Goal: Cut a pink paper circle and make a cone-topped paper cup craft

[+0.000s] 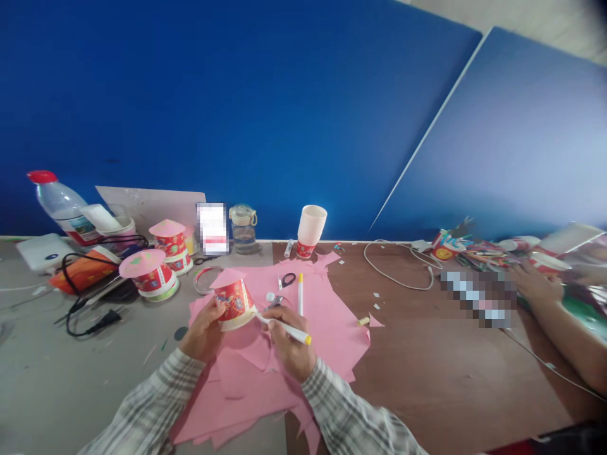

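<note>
My left hand [205, 330] is wrapped round a red paper cup [232, 299], turned rim down with a pink paper cone on its base. In my right hand [290, 344] is a white marker [293, 332] with a yellow end. Its tip meets the cup's pale rim at the lower right, though I cannot tell whether it touches. Pink paper sheets [327, 328] lie under both hands. A yellow marker cap or second marker [300, 294] lies on the paper, beside small scissors [287, 280].
Finished-looking red cups with pink tops [148, 275] stand at left, near a black cable [97, 322] and a plastic bottle [64, 205]. A stack of paper cups [312, 230] and a water jar [243, 229] stand behind. At right a co-worker's arm [564, 322] rests among craft supplies.
</note>
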Motion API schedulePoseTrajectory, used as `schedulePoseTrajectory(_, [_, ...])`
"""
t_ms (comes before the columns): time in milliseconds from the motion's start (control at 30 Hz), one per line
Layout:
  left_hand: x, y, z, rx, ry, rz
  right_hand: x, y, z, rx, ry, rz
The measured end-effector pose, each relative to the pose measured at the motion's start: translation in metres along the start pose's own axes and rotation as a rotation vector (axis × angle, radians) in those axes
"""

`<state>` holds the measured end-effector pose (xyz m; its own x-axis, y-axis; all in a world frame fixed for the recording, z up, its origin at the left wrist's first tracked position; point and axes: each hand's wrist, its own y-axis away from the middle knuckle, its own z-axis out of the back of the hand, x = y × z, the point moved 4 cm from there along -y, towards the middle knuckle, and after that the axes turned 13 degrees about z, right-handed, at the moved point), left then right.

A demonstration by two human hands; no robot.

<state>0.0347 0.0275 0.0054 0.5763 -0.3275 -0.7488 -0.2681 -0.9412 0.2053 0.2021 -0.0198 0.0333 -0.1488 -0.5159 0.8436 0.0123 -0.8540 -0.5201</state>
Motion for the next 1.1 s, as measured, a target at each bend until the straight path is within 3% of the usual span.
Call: schedulePoseTrajectory(1100, [-0.0015,0.0008,-0.0036,0.006,0.022,0.007,-0.0092,0.0014,-0.0002,-0.038,-0.07,-0.012])
